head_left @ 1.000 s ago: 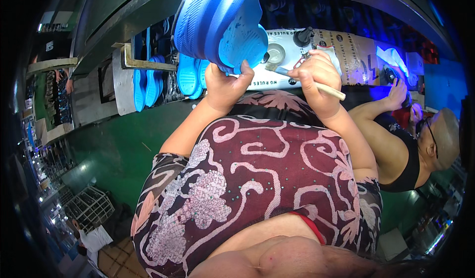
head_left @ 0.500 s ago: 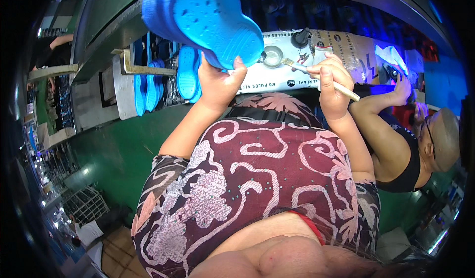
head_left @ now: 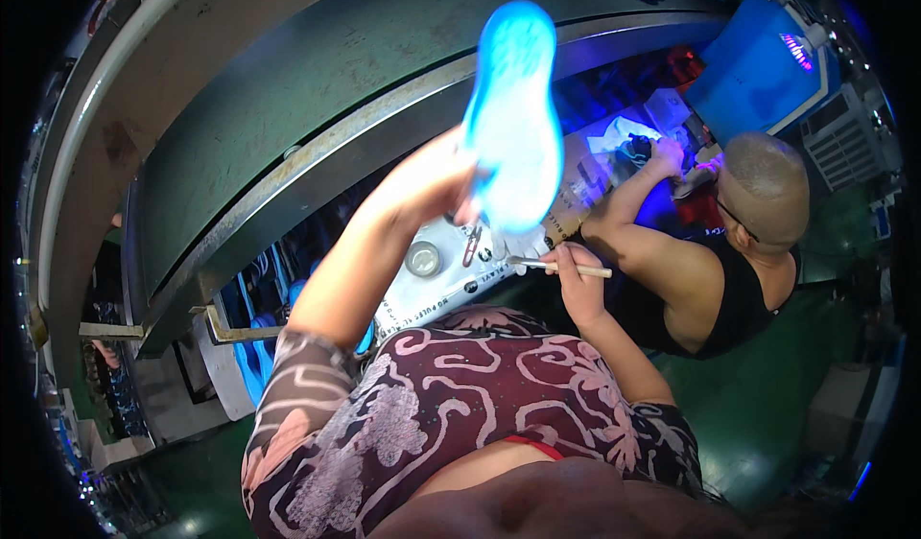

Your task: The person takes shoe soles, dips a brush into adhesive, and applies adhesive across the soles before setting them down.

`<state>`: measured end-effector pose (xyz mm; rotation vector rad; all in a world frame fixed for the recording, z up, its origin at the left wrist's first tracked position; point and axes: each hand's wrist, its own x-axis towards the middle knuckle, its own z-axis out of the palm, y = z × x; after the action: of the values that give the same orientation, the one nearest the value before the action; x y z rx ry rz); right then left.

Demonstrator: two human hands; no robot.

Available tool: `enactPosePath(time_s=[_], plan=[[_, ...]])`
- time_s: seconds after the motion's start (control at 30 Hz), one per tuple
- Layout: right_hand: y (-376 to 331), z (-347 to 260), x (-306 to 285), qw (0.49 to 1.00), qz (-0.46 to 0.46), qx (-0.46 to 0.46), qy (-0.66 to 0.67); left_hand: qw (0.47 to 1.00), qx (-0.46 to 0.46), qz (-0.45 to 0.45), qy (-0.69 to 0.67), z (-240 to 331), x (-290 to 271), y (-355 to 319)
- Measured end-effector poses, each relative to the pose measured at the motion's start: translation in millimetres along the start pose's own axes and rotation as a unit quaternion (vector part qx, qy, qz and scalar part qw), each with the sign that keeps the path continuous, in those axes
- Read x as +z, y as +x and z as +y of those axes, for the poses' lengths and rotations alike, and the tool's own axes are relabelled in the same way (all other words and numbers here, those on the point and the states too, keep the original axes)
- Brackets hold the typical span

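My left hand is raised high and grips a blue clog-type shoe by its lower end, its smooth sole turned toward me and glowing in the light. My right hand stays low near the work surface and holds a thin brush with a pale wooden handle, lying almost level. The brush tip points left toward a small round tin on the paper-covered bench.
A co-worker in a black sleeveless top sits at my right, hands on an item under blue light. More blue shoes stand on a rack at the lower left. A grey metal hood runs overhead. The floor is green.
My left hand has lifted the blue shoe up and turned it so the sole faces me. The view has swung right, and the right hand with the brush has dropped toward the bench.
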<state>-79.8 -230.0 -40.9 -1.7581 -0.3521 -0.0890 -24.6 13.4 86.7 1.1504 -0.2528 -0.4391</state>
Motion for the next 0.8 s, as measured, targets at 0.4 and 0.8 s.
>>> enactPosePath(time_s=[0.4,0.8], plan=[[-11.3,26.4,-0.8,0.998,0.012,0.041,0.043,0.981,0.069,0.173,-0.046,-52.3,-26.8,17.9],[9.5,25.6,24.8,0.984,-0.124,0.107,0.066,0.57,-0.245,0.552,0.557,-269.6,-156.4,-289.4]])
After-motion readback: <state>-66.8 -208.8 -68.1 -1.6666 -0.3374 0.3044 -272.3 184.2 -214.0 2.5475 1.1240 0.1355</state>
